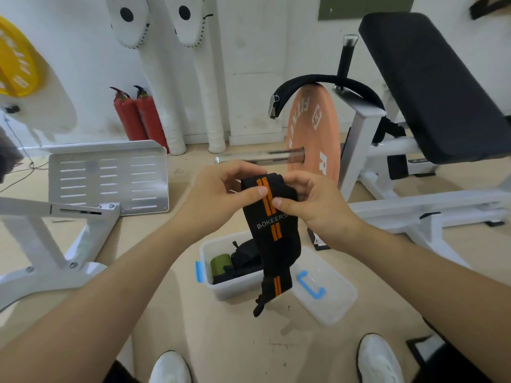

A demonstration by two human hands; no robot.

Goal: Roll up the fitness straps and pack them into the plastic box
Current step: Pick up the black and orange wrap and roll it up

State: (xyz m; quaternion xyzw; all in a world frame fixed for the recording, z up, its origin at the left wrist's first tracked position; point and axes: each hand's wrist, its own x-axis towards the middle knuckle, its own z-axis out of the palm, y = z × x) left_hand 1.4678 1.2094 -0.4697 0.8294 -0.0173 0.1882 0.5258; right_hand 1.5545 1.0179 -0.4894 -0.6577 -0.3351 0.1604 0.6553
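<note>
A gym: orange weight plate (312, 128) on a bar (257, 156) just beyond the grip, padded bench (431, 87) right of it.

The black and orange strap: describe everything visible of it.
The black and orange strap is a long band of stretchy-looking woven fabric, black with two orange stripes down its middle and white lettering, BOKEERS. The left hand and right hand pinch its folded top end; the rest hangs unrolled in front of the open plastic box, ending in a small black loop.
</note>
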